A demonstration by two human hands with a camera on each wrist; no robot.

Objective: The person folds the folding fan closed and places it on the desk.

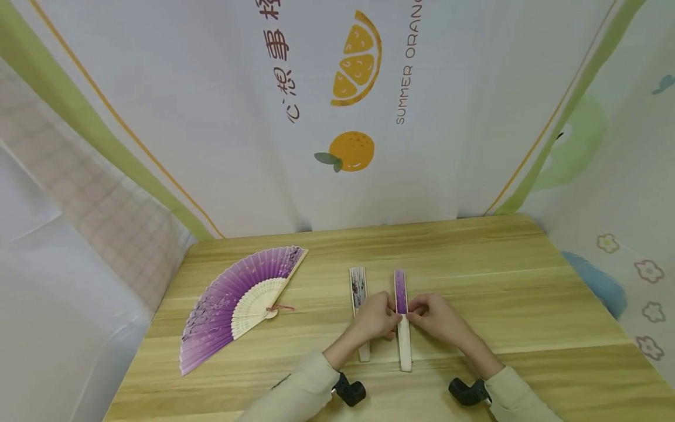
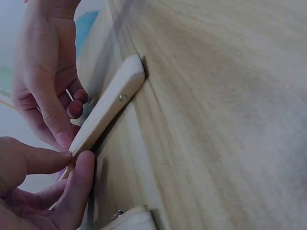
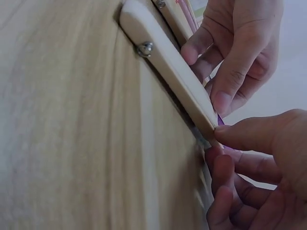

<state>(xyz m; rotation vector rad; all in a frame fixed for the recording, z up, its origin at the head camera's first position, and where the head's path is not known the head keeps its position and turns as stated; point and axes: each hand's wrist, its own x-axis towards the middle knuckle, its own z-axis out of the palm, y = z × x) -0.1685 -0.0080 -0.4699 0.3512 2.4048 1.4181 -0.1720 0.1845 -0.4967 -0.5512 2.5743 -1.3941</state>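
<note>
A folded fan (image 1: 405, 351) with pale wooden ribs and a purple leaf lies on the table, its rivet end toward me. My left hand (image 1: 377, 316) pinches its left side near mid-length between thumb and fingertips. Opposite, my right hand (image 1: 435, 318) pinches the right side at about the same height. The left wrist view shows the left thumb and finger (image 2: 81, 177) at the fan's edge. A metal rivet shows on the fan's wooden end (image 3: 163, 62) in the right wrist view. Beside my left hand lies a second folded fan (image 1: 358, 284), white with dark markings, partly covered by that hand.
A spread purple fan (image 1: 245, 293) with a red cord lies at the left of the wooden table (image 1: 474, 264). White printed cloth (image 1: 432, 176) hangs behind the table's back edge. Black wrist-worn devices (image 1: 352, 391) stick out from both sleeves.
</note>
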